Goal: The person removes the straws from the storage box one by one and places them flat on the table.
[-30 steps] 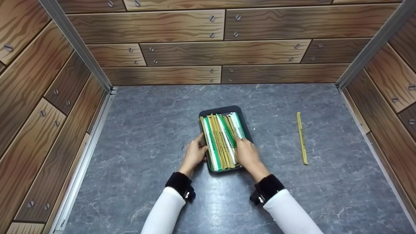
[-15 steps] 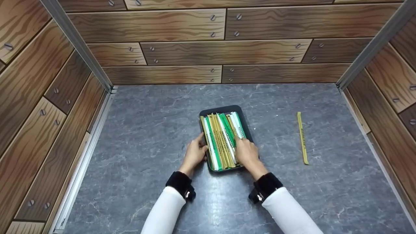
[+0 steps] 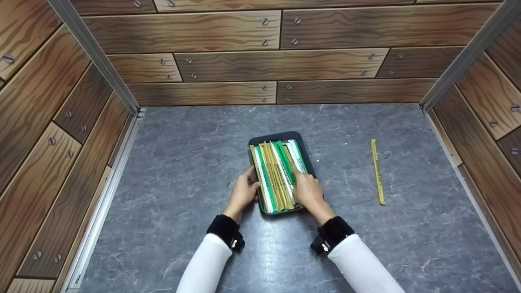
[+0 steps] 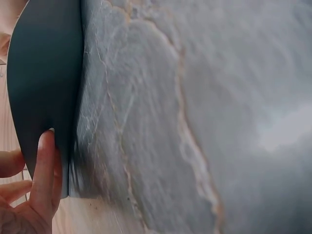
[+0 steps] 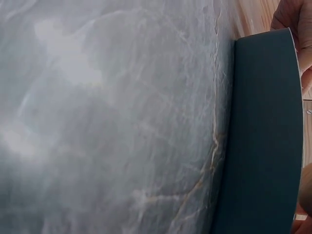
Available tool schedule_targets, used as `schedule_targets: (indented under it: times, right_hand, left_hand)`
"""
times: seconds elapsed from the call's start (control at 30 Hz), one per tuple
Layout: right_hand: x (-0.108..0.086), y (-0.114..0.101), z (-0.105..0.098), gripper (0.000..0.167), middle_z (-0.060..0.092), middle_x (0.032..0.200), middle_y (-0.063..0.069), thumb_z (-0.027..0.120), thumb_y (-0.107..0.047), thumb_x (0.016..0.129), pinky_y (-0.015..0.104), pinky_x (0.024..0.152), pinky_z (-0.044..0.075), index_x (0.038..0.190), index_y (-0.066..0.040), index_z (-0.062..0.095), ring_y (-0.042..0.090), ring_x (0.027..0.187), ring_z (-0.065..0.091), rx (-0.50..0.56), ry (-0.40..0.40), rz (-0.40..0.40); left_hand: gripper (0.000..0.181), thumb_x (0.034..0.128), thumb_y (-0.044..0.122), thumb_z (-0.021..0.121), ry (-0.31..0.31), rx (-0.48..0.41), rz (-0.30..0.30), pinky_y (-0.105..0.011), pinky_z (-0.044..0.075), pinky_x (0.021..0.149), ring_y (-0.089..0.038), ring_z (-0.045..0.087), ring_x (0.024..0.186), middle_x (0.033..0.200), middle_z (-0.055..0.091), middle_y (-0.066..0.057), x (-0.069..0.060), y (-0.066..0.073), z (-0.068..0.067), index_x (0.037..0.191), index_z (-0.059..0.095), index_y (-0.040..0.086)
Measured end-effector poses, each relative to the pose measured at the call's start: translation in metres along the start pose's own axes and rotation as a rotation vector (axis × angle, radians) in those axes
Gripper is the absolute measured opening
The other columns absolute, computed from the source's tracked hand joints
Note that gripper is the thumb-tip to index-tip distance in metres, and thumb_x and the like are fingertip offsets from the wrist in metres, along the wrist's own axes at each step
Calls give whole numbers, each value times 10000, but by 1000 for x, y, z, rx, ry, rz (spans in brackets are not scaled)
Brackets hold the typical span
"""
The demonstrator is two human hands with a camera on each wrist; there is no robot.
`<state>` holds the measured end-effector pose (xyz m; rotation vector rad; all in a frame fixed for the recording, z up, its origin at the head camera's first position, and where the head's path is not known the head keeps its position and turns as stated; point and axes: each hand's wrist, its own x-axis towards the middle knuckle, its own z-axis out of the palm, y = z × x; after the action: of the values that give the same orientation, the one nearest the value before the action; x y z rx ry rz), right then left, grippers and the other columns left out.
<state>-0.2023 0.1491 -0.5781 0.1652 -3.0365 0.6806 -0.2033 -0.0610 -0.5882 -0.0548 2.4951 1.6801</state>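
A dark tray (image 3: 285,135) stands mid-table, filled with a row of long, narrow stick packets (image 3: 273,175) in gold, green and white. My left hand (image 3: 242,189) lies against the tray's left side. Its index finger is straight and the thumb reaches the edge. In the left wrist view, one straight left finger (image 4: 46,165) lies in front of the tray's outer wall (image 4: 46,73). My right hand (image 3: 308,189) is over the right part of the row, its index finger bent down among the packets. The other right fingertips are hidden, so any hold there is unclear.
A single gold stick packet (image 3: 377,171) lies on the grey marbled tabletop (image 3: 183,171), right of the tray. Wood-patterned panels (image 3: 228,67) wall the table at the back and both sides, with metal rails along the corners.
The right hand stays over the packets at the right of the row, where the white and gold ones have shifted slightly. The left hand and tray stay nearly still.
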Motion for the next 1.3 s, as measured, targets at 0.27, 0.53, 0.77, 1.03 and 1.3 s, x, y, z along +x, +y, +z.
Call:
schedule_targets:
  times: [0.27,0.53,0.77,1.03,1.3]
  right_hand:
    - [-6,7,-21,470,687,887,147,606,87,814,420,579,534,1280,31,616,284,680,638,240,70,29]
    - [-11,44,-56,447,683,987,225,580,89,821,482,662,544,1266,61,614,355,809,655,226,202,78]
    - [-13,99,-75,453,640,1121,286,533,52,855,592,696,514,1303,31,591,485,952,623,83,169,232]
    - [-7,138,-100,508,582,1177,350,489,-15,891,630,684,487,1397,-41,526,547,977,583,30,72,445]
    - [-5,154,-99,327,594,1048,360,555,-59,887,617,645,485,1198,29,603,552,914,585,-37,-12,496]
  left_hand:
    - [650,928,-39,605,-15,-33,-42,-355,560,531,-171,592,558,1085,635,-197,-2,2,0,1519,360,73]
    - [639,928,-33,610,-9,-15,-16,-362,561,520,-151,580,546,1022,633,-163,0,1,-1,1513,368,57]
    - [632,923,-41,610,-7,-5,12,-345,554,500,-156,584,544,988,636,-158,1,0,-2,1504,376,39]
    - [634,921,-46,605,1,-6,7,-344,555,500,-148,584,540,1011,643,-169,0,1,-2,1505,373,40]
    - [636,925,-43,604,-1,-12,-14,-328,551,500,-151,585,540,1062,645,-192,0,1,-1,1509,375,58]
